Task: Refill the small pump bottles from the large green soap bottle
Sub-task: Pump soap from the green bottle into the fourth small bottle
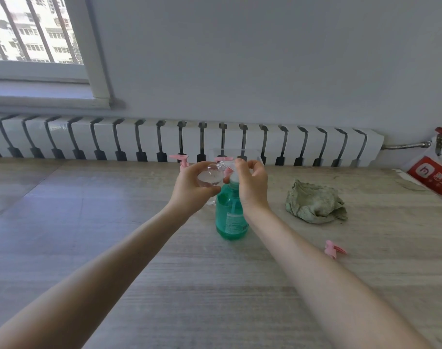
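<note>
At frame centre, my left hand (189,187) clamped a tilted clear small bottle (211,175) against the green soap bottle (231,217) pump, where my right hand (251,182) closed its grip, likely to dispense.

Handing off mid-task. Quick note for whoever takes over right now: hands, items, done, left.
Left hand: holds a small clear bottle, tilted, neck toward the green soap bottle's pump.
Right hand: on the pump head of the green soap bottle, which stands on the table.
Loose pink pump lies on the table to the right; another pink pump shows behind the left hand. Crumpled cloth at right.
Done: one small bottle uncapped. Fill level unclear.
Left: fill, recap, do the other bottles.
</note>
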`<state>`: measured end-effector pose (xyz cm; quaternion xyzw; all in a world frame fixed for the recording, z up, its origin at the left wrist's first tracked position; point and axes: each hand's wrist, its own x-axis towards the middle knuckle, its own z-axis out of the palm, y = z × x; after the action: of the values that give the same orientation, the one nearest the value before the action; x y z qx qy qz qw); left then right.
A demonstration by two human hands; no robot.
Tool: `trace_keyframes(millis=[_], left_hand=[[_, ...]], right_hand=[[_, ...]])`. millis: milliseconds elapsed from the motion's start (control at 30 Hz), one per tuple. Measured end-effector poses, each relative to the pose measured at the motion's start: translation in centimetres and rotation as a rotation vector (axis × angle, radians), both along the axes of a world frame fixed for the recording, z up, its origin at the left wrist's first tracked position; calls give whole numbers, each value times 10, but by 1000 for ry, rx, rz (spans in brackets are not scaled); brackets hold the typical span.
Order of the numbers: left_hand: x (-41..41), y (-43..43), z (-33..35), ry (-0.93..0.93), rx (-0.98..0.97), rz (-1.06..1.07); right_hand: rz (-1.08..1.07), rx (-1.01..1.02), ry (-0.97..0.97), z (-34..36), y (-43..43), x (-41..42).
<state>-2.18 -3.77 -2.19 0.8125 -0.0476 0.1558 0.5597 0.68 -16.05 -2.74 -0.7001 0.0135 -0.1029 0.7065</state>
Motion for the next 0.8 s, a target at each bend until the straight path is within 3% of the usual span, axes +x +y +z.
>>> trace_keyframes(millis=[400, 800], left_hand=[[-3, 2, 8, -18, 10, -27], [8, 14, 16, -69, 225, 37]], right_hand=[[21, -62, -12, 7, 5, -10], [96, -64, 4, 9, 5, -4]])
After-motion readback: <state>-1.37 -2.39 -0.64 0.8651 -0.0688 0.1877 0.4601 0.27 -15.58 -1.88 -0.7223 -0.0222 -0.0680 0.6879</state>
